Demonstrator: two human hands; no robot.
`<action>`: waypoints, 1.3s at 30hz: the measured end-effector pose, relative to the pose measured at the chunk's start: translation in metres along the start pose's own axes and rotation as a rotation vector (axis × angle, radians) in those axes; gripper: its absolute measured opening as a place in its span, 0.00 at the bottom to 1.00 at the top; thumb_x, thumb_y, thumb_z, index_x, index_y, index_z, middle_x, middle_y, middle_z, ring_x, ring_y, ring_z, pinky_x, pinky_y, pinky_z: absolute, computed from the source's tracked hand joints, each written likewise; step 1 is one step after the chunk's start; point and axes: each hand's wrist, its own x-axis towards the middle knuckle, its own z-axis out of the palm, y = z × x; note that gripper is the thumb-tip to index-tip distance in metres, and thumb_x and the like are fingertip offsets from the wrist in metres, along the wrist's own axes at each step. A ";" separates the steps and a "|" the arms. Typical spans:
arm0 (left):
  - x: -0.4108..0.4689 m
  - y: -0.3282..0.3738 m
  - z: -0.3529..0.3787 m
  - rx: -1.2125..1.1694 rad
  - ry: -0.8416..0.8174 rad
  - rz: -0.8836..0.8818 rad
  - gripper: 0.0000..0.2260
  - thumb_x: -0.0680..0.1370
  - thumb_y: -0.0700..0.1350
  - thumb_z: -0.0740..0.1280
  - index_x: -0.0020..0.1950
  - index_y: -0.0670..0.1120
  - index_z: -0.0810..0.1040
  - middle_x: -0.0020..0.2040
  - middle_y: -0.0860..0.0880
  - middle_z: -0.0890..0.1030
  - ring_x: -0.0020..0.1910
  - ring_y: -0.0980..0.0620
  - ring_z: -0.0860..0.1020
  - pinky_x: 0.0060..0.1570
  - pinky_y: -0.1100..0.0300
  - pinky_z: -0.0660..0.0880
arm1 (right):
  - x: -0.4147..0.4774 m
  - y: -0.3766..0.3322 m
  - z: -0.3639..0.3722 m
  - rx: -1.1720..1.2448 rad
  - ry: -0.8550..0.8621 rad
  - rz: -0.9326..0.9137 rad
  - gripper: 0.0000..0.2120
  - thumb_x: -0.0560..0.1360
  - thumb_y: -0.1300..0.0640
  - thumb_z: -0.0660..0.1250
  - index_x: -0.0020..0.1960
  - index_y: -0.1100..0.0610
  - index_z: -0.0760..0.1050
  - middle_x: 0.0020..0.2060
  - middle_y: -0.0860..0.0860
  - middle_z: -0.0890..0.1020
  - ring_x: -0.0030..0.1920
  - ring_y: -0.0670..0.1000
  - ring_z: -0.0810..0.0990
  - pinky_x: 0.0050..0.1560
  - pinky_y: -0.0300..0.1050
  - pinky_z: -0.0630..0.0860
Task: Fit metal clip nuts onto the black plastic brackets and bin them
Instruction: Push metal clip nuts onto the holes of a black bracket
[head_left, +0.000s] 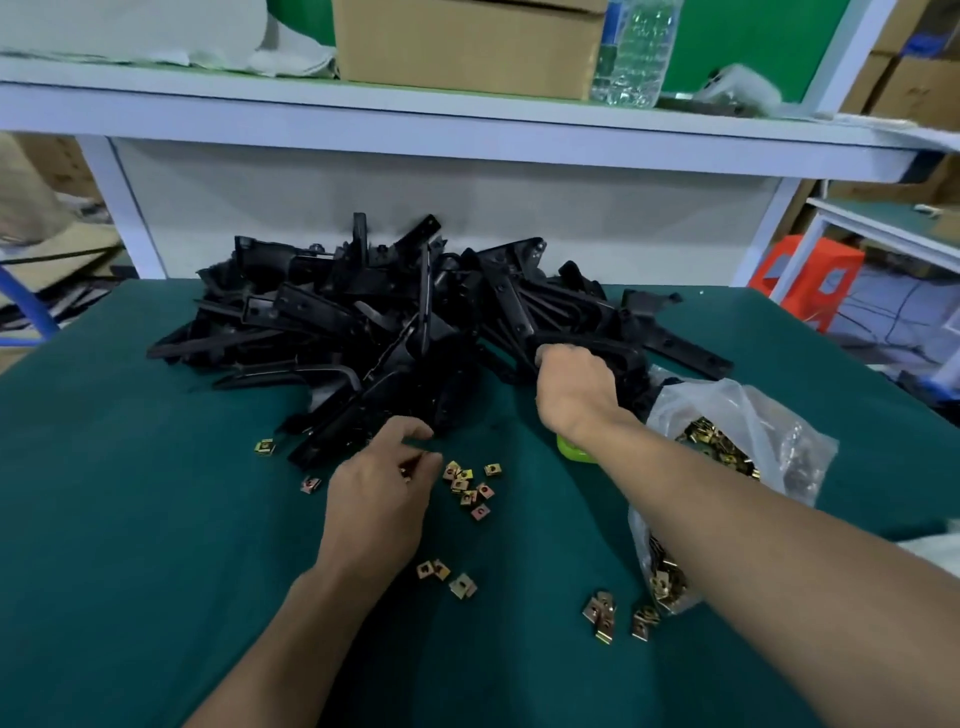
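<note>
Our right hand (574, 387) curls round a black plastic bracket (597, 349) at the near right edge of the heap of black plastic brackets (337, 312) on the green cloth-covered surface (130, 519). Our left hand (379, 499), fingers curled, pinches a brass-coloured metal clip nut (405, 471) just beside the loose clip nuts (467, 488). A clear plastic bag (769, 415) of nuts lies under our right forearm.

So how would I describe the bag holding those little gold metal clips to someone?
Find the dark green table and its heap of black plastic brackets. Just right of the heap, behind the person's right forearm, lies a crumpled clear plastic bag of gold metal clip nuts. It is the only see-through thing on the table; the other clips lie loose on the cloth.
</note>
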 end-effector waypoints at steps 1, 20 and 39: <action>0.001 0.000 -0.001 -0.033 0.006 -0.032 0.07 0.79 0.51 0.69 0.53 0.63 0.75 0.40 0.69 0.82 0.44 0.69 0.78 0.36 0.72 0.72 | -0.002 0.002 -0.005 0.045 0.051 0.016 0.23 0.71 0.73 0.61 0.62 0.56 0.78 0.54 0.56 0.83 0.53 0.60 0.81 0.48 0.50 0.74; 0.005 -0.004 -0.011 -0.158 0.220 -0.237 0.11 0.79 0.44 0.72 0.43 0.60 0.81 0.37 0.62 0.83 0.39 0.71 0.78 0.35 0.78 0.69 | -0.079 0.022 -0.071 1.054 -0.033 -0.032 0.19 0.76 0.66 0.65 0.46 0.43 0.86 0.37 0.53 0.80 0.39 0.53 0.72 0.42 0.47 0.73; -0.006 0.011 -0.002 0.006 0.067 0.068 0.09 0.77 0.48 0.74 0.47 0.63 0.78 0.41 0.67 0.83 0.49 0.60 0.81 0.44 0.72 0.70 | -0.107 -0.007 0.016 0.990 0.138 -0.090 0.15 0.76 0.66 0.68 0.44 0.46 0.84 0.41 0.39 0.86 0.46 0.39 0.84 0.49 0.34 0.80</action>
